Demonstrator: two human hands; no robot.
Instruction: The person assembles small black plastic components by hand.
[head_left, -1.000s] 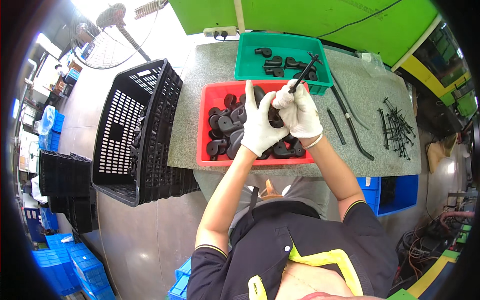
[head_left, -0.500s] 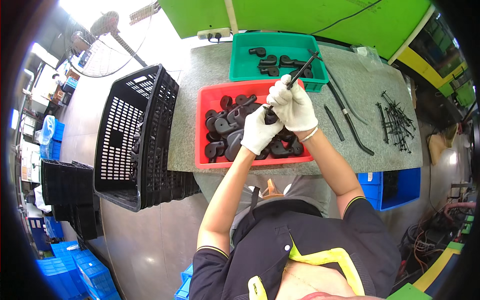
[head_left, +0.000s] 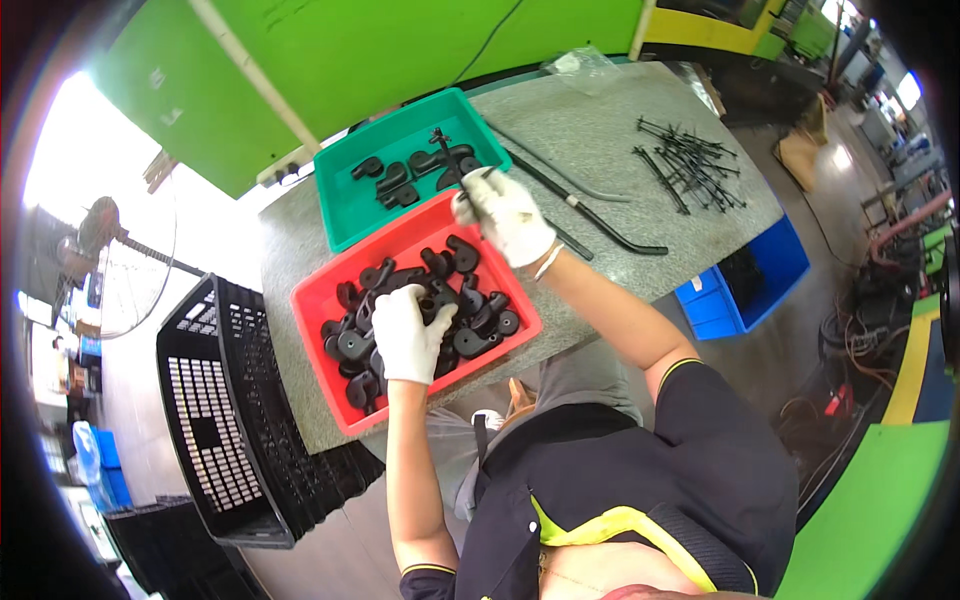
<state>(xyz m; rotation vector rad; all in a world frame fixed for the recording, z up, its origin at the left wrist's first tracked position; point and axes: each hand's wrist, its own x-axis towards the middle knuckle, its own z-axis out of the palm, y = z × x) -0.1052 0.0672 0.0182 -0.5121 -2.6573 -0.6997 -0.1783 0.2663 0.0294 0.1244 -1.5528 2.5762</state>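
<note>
My right hand [head_left: 508, 218], in a white glove, is closed round a slim black rod [head_left: 447, 150] whose knobbed end reaches over the green bin [head_left: 335, 222]. My left hand [head_left: 405, 338], also gloved in white, is over the red bin [head_left: 322, 372] with thumb and forefinger apart. Its fingertips are among the black moulded parts [head_left: 478, 342], rounded pieces with short necks and holes, that fill this bin. Whether they touch one is hard to tell. Several similar black parts [head_left: 398, 184] lie in the green bin.
On the grey table's right side lie a pile of thin black rods [head_left: 690, 165], a bent black tube [head_left: 605, 222] and a grey tube [head_left: 560, 172]. A black slatted crate [head_left: 215, 430] stands left of the table. Below the right edge is a blue bin [head_left: 715, 310].
My view has turned, so the bins appear tilted and further left. My hands have parted: the left is lower over the red bin, while the right still holds the rod.
</note>
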